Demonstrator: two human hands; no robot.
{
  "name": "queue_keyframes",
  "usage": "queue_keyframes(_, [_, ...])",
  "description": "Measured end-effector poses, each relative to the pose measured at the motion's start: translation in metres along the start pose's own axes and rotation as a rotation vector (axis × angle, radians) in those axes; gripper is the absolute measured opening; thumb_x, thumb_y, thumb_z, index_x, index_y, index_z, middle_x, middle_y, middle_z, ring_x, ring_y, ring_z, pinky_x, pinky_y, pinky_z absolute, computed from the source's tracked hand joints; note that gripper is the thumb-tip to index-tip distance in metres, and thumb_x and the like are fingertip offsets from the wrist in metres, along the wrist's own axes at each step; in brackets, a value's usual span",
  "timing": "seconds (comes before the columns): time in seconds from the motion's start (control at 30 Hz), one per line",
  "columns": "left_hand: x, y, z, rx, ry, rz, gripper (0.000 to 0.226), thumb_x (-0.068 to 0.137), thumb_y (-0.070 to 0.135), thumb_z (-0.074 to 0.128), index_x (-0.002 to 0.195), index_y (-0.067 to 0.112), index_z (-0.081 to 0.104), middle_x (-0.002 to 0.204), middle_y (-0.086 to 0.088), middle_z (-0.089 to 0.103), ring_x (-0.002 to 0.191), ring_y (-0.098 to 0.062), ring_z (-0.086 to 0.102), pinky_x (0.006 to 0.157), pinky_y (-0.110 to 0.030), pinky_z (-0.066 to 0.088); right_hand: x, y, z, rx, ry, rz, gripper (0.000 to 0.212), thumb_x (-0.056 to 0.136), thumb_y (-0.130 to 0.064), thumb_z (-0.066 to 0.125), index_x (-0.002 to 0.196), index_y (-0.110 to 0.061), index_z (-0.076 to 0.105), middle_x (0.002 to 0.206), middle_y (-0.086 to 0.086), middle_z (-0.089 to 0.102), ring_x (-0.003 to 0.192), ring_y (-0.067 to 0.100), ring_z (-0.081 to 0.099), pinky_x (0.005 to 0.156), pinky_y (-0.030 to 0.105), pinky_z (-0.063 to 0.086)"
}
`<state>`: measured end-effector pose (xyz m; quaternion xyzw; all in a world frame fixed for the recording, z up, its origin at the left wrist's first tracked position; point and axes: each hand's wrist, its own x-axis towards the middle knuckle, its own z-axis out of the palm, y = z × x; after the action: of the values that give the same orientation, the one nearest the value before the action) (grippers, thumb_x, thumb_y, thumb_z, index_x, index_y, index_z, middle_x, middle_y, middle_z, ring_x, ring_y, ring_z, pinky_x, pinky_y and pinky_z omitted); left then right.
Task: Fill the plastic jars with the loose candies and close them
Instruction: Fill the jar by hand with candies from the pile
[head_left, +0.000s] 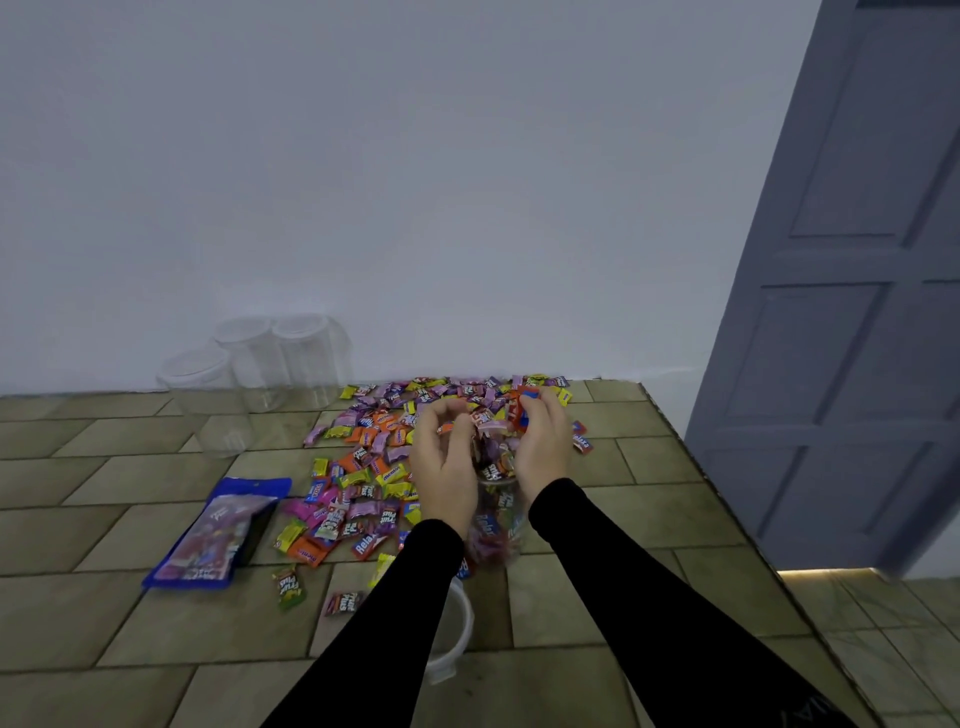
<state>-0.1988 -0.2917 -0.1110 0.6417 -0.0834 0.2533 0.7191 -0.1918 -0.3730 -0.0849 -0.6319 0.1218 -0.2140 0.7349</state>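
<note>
While both of my hands hovered over the open jar (493, 512), I was partway through filling it, as I judged from the wrappers packed inside its clear wall. It stood upright on the tiled desk (130, 597), its long axis vertical and its mouth directly beneath and between my hands, so whatever I let go of had only to fall straight down. My left hand (444, 462) had its grip curled loosely around a few wrapped sweets, fingers not fully together; my right hand (543, 449) was clamped on a red and blue candy (525, 405) at the fingertips, just above the rim. Both hands were about equally near the mouth, one on each side. Loose candies (374, 467) lay spread behind and to the left of the jar, reaching back to the wall. Three empty jars (260, 374) stood well apart at the far left, and a white lid (457, 623) lay near my left forearm. A blue candy bag (218, 530) lay flat beside the pile.
</note>
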Motion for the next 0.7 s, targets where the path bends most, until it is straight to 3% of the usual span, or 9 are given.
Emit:
queue_keyframes(0.07, [0.001, -0.004, 0.005, 0.003, 0.049, -0.032, 0.019, 0.091, 0.026, 0.048, 0.103, 0.015, 0.058, 0.099, 0.002, 0.061, 0.083, -0.007, 0.055, 0.074, -0.019, 0.044, -0.003, 0.002, 0.000, -0.026, -0.025, -0.030, 0.034, 0.098, -0.019, 0.044, 0.122, 0.003, 0.052, 0.108, 0.021, 0.053, 0.108, 0.040, 0.050, 0.097, 0.059, 0.039])
queue_keyframes(0.17, [0.003, -0.010, 0.003, -0.045, 0.129, -0.113, 0.013, 0.100, 0.023, 0.045, 0.102, 0.021, 0.058, 0.102, 0.005, 0.061, 0.098, -0.009, 0.058, 0.089, -0.029, 0.046, -0.008, 0.003, 0.002, -0.111, -0.077, -0.041, 0.050, 0.094, -0.031, 0.045, 0.138, -0.008, 0.046, 0.106, -0.003, 0.051, 0.114, 0.024, 0.049, 0.101, 0.053, 0.041])
queue_keyframes(0.27, [-0.001, -0.013, 0.000, -0.099, 0.061, -0.286, 0.036, 0.105, 0.037, 0.031, 0.107, 0.019, 0.062, 0.106, 0.004, 0.067, 0.108, -0.016, 0.061, 0.091, -0.026, 0.047, -0.007, 0.002, -0.002, -0.128, -0.125, -0.033, 0.056, 0.091, -0.037, 0.045, 0.140, -0.010, 0.044, 0.126, 0.004, 0.049, 0.124, 0.025, 0.046, 0.104, 0.052, 0.040])
queue_keyframes(0.33, [-0.005, -0.018, 0.000, -0.196, -0.047, -0.489, 0.057, 0.101, 0.052, 0.023, 0.109, 0.016, 0.066, 0.098, 0.003, 0.074, 0.099, -0.012, 0.068, 0.081, -0.022, 0.053, -0.006, 0.000, -0.006, -0.130, -0.171, -0.064, 0.042, 0.096, -0.026, 0.046, 0.129, -0.001, 0.050, 0.117, 0.019, 0.053, 0.114, 0.038, 0.051, 0.099, 0.051, 0.043])
queue_keyframes(0.4, [-0.005, -0.022, 0.001, -0.216, -0.089, -0.572, 0.073, 0.095, 0.066, 0.023, 0.111, 0.012, 0.069, 0.098, 0.001, 0.076, 0.095, -0.010, 0.070, 0.084, -0.025, 0.056, -0.004, -0.001, -0.012, -0.158, -0.241, -0.146, 0.033, 0.091, -0.025, 0.046, 0.102, 0.004, 0.056, 0.099, 0.033, 0.052, 0.092, 0.046, 0.050, 0.078, 0.037, 0.045])
queue_keyframes(0.5, [-0.005, -0.021, 0.005, -0.226, -0.095, -0.571, 0.077, 0.095, 0.067, 0.022, 0.106, 0.009, 0.071, 0.099, -0.006, 0.075, 0.099, -0.019, 0.070, 0.087, -0.032, 0.055, -0.003, 0.002, -0.016, -0.252, -0.304, -0.272, 0.022, 0.083, -0.023, 0.042, 0.083, -0.007, 0.056, 0.083, 0.022, 0.054, 0.067, 0.019, 0.046, 0.064, 0.027, 0.035])
queue_keyframes(0.6, [-0.006, -0.023, 0.008, -0.198, -0.060, -0.525, 0.063, 0.101, 0.053, 0.019, 0.085, 0.018, 0.069, 0.075, 0.010, 0.075, 0.082, -0.002, 0.070, 0.072, -0.015, 0.053, -0.003, 0.007, -0.017, -0.318, -0.299, -0.351, 0.019, 0.081, -0.017, 0.042, 0.082, -0.008, 0.059, 0.082, 0.004, 0.058, 0.075, 0.005, 0.050, 0.072, 0.016, 0.038])
queue_keyframes(0.63, [-0.006, -0.027, 0.008, -0.189, -0.047, -0.505, 0.063, 0.102, 0.053, 0.019, 0.082, 0.019, 0.069, 0.074, 0.009, 0.075, 0.082, -0.003, 0.070, 0.075, -0.016, 0.053, -0.003, 0.009, -0.017, -0.350, -0.299, -0.379, 0.017, 0.081, -0.015, 0.043, 0.080, -0.009, 0.059, 0.084, 0.001, 0.059, 0.079, 0.001, 0.050, 0.074, 0.011, 0.038])
queue_keyframes(0.7, [-0.004, -0.031, 0.006, -0.211, -0.068, -0.494, 0.069, 0.100, 0.057, 0.022, 0.085, 0.015, 0.074, 0.086, -0.004, 0.075, 0.093, -0.020, 0.070, 0.089, -0.034, 0.053, -0.001, 0.011, -0.018, -0.423, -0.312, -0.424, 0.013, 0.082, -0.009, 0.049, 0.078, -0.014, 0.060, 0.089, 0.001, 0.059, 0.086, -0.003, 0.050, 0.076, 0.004, 0.034])
